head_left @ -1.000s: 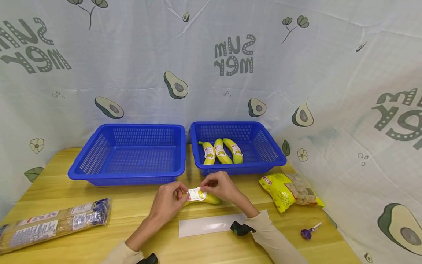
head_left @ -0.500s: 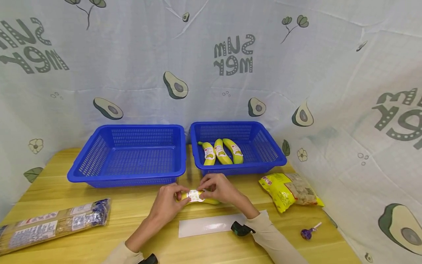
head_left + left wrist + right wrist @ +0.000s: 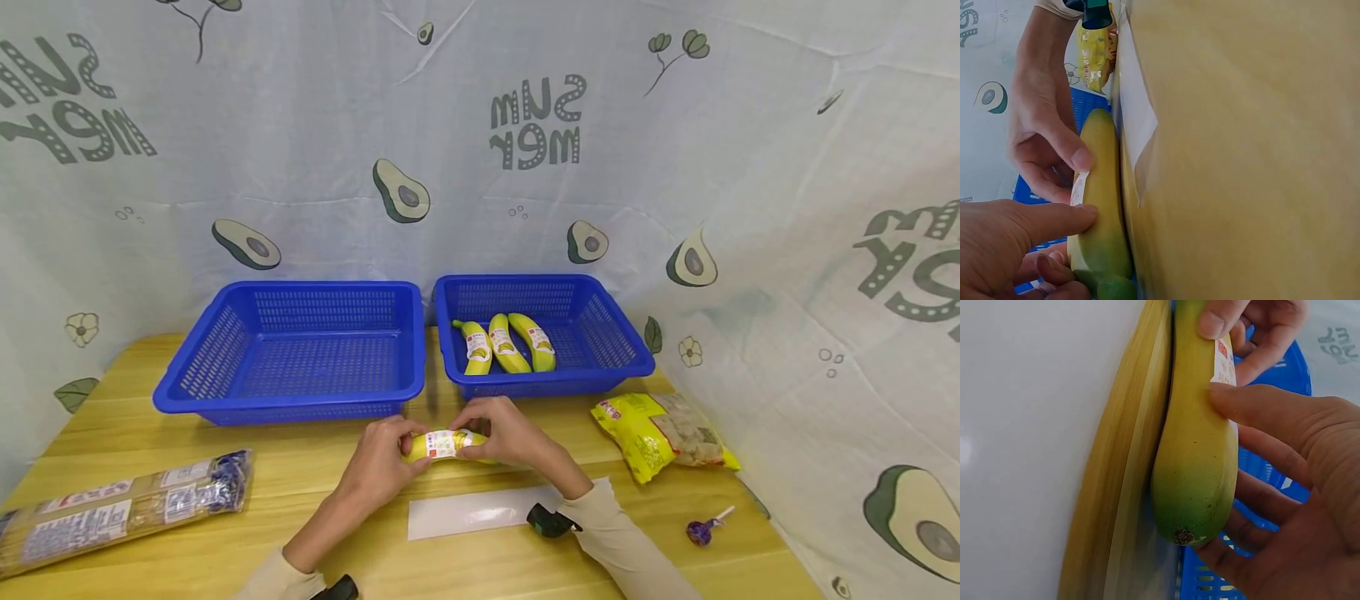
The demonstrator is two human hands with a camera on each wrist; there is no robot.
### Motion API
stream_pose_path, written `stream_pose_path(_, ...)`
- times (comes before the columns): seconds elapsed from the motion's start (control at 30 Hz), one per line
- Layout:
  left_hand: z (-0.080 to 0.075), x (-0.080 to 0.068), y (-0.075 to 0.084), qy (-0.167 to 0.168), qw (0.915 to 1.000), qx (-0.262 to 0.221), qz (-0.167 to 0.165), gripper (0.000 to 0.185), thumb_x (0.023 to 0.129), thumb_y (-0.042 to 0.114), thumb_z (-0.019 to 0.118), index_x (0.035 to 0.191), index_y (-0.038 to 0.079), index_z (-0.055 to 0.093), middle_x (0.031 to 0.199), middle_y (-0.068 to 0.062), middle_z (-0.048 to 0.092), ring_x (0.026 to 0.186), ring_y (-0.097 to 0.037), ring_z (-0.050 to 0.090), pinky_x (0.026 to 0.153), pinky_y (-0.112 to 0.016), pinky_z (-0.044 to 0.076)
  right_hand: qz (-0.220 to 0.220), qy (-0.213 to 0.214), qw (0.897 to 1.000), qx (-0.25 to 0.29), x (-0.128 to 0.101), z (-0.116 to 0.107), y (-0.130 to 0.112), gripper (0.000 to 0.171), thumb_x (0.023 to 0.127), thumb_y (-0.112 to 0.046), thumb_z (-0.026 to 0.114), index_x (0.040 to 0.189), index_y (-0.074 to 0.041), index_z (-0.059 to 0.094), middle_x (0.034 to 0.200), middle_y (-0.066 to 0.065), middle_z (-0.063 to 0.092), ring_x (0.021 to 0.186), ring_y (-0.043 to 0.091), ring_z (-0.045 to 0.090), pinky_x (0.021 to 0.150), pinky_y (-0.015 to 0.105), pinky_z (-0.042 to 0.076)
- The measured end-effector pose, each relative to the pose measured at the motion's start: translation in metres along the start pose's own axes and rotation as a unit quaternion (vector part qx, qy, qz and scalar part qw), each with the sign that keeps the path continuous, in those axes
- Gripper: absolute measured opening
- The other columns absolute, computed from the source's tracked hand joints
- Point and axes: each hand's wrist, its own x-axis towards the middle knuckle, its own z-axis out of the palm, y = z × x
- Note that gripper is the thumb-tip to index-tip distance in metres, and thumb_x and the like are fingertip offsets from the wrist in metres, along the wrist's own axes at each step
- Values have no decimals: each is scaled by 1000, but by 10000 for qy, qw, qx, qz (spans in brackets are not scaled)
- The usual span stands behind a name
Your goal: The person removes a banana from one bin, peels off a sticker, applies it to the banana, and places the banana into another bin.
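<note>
At the lower left of the head view a long packet of noodles lies on the wooden surface. Above it, in the left middle, stands an empty blue basket. In the centre, low in the frame, the left hand has its grip closed around the left end of a banana, the thumb pressing on the white label that sits on the fruit. The right hand has its grip closed on the right end of the same banana, thumb also at the label edge. The banana lies just over the surface, in front of the gap between the two baskets. Under the hands a white paper strip lies flat. Right of centre a second blue basket contains three labelled bananas. Further right lie a yellow snack bag and, at the lower right, a purple lollipop.
</note>
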Motion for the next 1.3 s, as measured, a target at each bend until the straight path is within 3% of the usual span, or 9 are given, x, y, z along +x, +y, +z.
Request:
stream_pose_path(0.27,-6,1,-1,-236,9995,202,-68,31,73,-1,98,98,2,80,71,2,50,66,-10,44,56,-22,37,-27,-363,9991,-217,-1,1,0,41,80,-8,97,116,-3,78,109,4,78,94,6,64,86,29,60)
stream_pose_path(0.53,-12,0,-1,-424,9966,623,-341,39,70,11,102,104,4,83,66,5,47,61,-9,42,51,-24,31,-123,-637,9977,-216,-1,-5,-2,40,85,-14,94,118,-3,76,106,2,76,90,7,63,81,24,58)
stream_pose_path(0.7,-13,-2,1,-447,9960,708,-301,39,70,12,102,103,5,83,67,5,47,61,-9,42,52,-25,31,-73,-751,9971,-36,0,-7,-4,35,94,-17,87,123,-1,75,106,5,76,85,12,64,73,20,55)
stream_pose_path(0.87,-14,-4,4,-442,9957,783,-228,40,69,13,103,102,5,83,69,5,47,63,-10,43,53,-24,33,-156,-848,9960,241,0,-8,-4,36,98,-14,82,128,5,72,111,12,78,95,13,73,80,22,61)
stream_pose_path(1.0,-14,-5,8,-434,9961,768,-62,40,69,13,103,101,6,83,70,5,47,63,-9,42,53,-24,32,-200,-946,9944,415,1,-8,-4,31,101,-12,78,127,3,74,113,12,78,98,12,73,83,24,63)
stream_pose_path(1.3,-14,-5,16,-366,9959,780,283,42,70,10,102,107,7,84,71,6,47,65,-9,42,55,-23,34,-267,-1121,9911,663,-1,-10,-6,28,103,-11,75,128,1,75,115,12,78,88,4,68,81,25,63)
